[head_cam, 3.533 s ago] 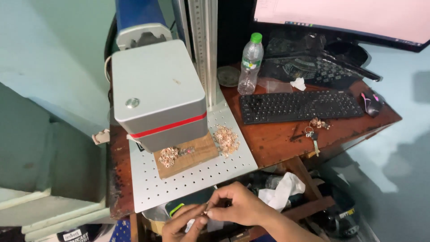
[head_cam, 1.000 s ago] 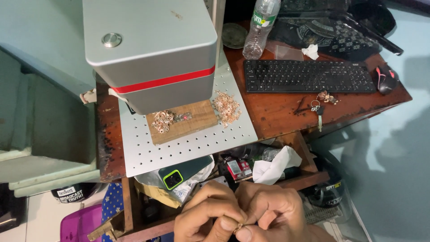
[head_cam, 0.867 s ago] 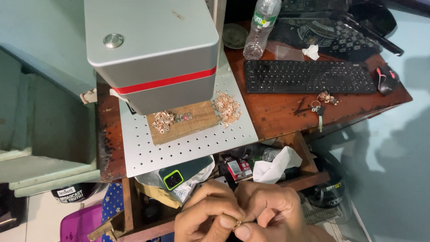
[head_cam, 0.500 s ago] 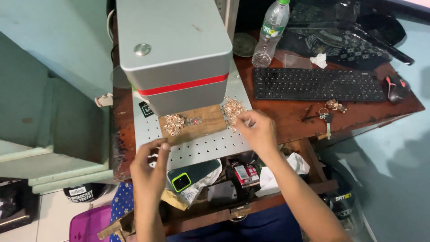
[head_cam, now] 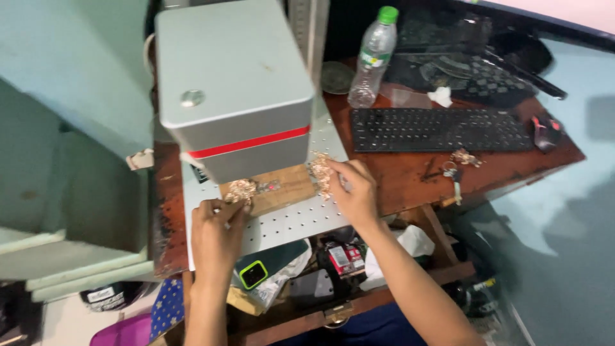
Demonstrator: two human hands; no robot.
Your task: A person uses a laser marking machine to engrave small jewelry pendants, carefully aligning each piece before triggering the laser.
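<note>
On perforated plate [head_cam: 288, 224] atop cluttered brown desk [head_cam: 410, 179], wooden block [head_cam: 282, 188]

1 head view, steeply down and fairly near over the perforated plate [head_cam: 288, 224] and desk [head_cam: 397, 179].

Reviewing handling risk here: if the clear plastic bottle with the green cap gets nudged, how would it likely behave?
The plastic bottle stands upright, tall and narrow, so a push near its cap would probably tip it. It looks nearly empty, so likely light and easy to knock. On its side it could roll across the desk toward the keyboard.
</note>
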